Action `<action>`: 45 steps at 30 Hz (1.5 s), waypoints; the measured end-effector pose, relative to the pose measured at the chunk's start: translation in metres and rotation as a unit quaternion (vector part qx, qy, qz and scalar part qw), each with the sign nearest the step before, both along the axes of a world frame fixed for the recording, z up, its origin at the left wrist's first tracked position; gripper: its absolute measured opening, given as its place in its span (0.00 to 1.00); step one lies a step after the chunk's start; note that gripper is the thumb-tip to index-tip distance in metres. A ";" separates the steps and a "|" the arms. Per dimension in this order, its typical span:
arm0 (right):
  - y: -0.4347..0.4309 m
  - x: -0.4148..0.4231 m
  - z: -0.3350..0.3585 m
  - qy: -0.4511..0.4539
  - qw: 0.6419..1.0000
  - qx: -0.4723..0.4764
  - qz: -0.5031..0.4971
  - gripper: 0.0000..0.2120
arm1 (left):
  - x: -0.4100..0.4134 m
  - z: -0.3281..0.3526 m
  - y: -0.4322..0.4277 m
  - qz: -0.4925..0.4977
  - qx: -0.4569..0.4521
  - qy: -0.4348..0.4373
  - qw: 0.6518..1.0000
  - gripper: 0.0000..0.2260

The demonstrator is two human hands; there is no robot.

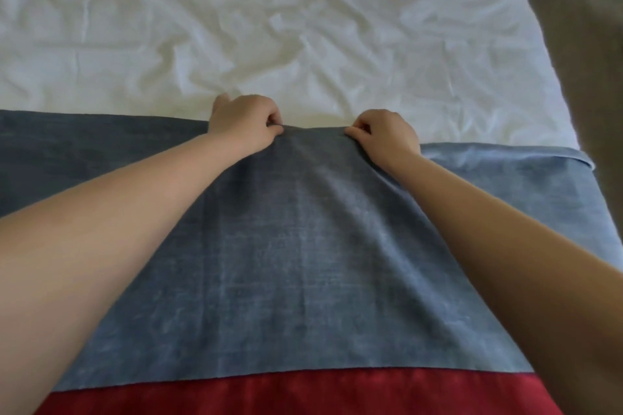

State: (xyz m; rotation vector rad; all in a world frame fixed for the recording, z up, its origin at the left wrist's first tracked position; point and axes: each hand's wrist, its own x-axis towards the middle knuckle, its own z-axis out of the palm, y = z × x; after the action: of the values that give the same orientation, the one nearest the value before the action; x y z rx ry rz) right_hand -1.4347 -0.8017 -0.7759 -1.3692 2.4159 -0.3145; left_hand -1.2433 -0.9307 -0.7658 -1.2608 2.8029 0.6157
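Left hand [243, 121], right hand [384, 135] pinch blue cloth [303, 263] edge | rumpled white sheet [303, 27] | red fabric [296, 394]

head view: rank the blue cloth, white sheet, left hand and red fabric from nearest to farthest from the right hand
1. blue cloth: the right hand pinches its far edge.
2. white sheet: just beyond the fingers, on the far side.
3. left hand: to the left, along the same edge.
4. red fabric: at the near end, by the person.
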 end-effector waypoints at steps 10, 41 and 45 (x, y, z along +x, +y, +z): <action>0.052 -0.057 0.009 0.002 0.995 -0.021 0.097 0.09 | -0.038 0.006 0.018 -0.010 0.066 0.002 0.998 0.09; 0.082 -0.123 -0.003 0.040 0.997 0.060 0.035 0.27 | -0.048 -0.004 0.023 0.052 0.002 -0.082 0.995 0.19; 0.105 -0.136 0.011 0.003 0.998 0.024 0.055 0.20 | -0.051 0.003 0.031 0.020 0.036 -0.004 0.999 0.15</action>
State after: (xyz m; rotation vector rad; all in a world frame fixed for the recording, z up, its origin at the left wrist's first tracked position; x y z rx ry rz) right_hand -1.5704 -0.6963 -0.7646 -1.4766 2.3275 -0.2225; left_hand -1.2939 -0.8998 -0.7627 -1.3068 2.7283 0.7039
